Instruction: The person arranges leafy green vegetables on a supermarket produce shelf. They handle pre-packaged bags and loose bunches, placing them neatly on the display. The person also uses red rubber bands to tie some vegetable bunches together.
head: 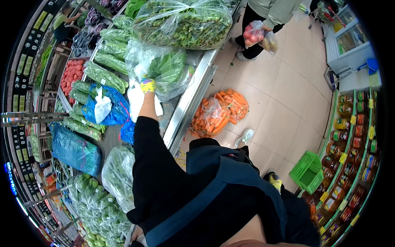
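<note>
My left hand [147, 85], in a yellow patterned glove, reaches over the produce counter and grips the edge of a clear plastic bag of leafy greens [168, 66]. A white plastic bag [135, 100] lies under the wrist. Left of it a blue plastic bag [115, 106] rests on wrapped greens, with a knotted white bag [102, 106] on top. A larger clear bag of greens [185, 26] sits beyond. My right hand [275, 182], in a matching glove, hangs low by my side. Its fingers are partly hidden, and nothing in it can be made out.
The counter's metal edge [188, 100] runs beside me. Bags of carrots [213, 115] stand on the tiled floor against it. A green plastic crate [307, 172] is near the shelves of jars [339, 136]. Ahead stands a person [270, 14] carrying bagged produce; another person [60, 23] is at far left.
</note>
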Demonstrator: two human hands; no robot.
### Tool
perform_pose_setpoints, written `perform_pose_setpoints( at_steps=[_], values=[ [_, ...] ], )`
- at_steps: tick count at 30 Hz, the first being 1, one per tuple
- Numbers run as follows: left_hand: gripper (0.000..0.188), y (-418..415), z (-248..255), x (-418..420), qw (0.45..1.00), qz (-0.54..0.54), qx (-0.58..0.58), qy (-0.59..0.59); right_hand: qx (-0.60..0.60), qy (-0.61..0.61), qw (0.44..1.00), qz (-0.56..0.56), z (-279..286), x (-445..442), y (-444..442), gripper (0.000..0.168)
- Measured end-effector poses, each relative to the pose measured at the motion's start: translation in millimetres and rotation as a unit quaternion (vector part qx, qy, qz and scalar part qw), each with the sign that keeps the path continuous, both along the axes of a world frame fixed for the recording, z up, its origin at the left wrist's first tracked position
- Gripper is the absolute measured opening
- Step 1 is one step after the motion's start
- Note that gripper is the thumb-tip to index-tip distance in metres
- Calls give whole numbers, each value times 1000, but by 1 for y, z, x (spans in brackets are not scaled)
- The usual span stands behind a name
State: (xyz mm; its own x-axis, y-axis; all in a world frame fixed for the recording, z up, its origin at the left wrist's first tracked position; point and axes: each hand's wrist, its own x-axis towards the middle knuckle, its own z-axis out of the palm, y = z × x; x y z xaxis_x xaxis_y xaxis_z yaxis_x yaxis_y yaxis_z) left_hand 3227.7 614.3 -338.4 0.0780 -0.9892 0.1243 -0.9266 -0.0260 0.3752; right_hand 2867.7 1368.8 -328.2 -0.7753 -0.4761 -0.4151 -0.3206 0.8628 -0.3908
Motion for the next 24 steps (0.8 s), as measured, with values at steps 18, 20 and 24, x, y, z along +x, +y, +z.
perform_pose_setpoints(
  at_steps=[18,20,24],
  values=[
    [105,257,-57,-63,960,137,239,-55,70,-8,981,178,6,-340,-109,22],
    [102,264,-44,-72,950,133,268,-85,80,-8,982,169,10,-345,-136,22],
    [101,258,-22,-83,932,154,308,-111,-1,4,977,214,11,-331,-211,24]
  ],
)
